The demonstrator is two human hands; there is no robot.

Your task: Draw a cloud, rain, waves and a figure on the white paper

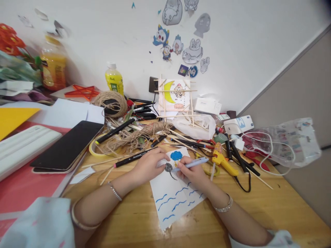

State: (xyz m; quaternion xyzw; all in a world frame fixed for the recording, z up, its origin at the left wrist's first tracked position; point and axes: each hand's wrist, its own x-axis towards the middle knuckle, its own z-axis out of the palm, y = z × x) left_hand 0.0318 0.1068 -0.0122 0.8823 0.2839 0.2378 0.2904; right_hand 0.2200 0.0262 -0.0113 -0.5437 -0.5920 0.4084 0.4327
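Observation:
A white sheet of paper (168, 193) lies at a slant on the wooden table, with blue wavy lines, a blue cloud and a dark grey round shape with a curved tail drawn on it. My left hand (151, 164) holds the sheet at its upper left, fingers bent and thumb beside the dark shape. In my right hand (191, 170) is a pale lavender pen (196, 162), gripped between thumb and fingers. Its tip points left and meets the paper at the dark shape's right edge. Some right-hand fingers are hidden beneath the hand.
A yellow glue gun (224, 162) with a black cord lies right of my right hand. Black markers (133, 157), twine (144, 132) and thin sticks clutter the table behind the sheet. A stick frame (191, 103) leans near the wall. Left lies a black tablet (68, 146).

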